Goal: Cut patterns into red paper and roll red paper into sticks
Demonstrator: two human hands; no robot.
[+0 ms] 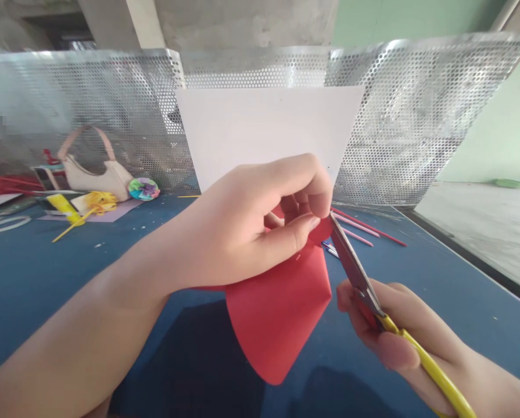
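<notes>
My left hand pinches a sheet of red paper between thumb and fingers. The paper hangs curved below the hand, above the blue table, and part of it is hidden behind the palm. In my right hand is a pair of scissors with yellow handles. Their blades point up and to the left, with the tips against the paper's edge beside my left fingertips. Whether the blades are apart or closed there is hard to tell.
On the blue table lie red and pink sticks behind my hands. A white board stands before a perforated metal screen. At left are a cream handbag, yellow glue stick, yellow flower and tape roll.
</notes>
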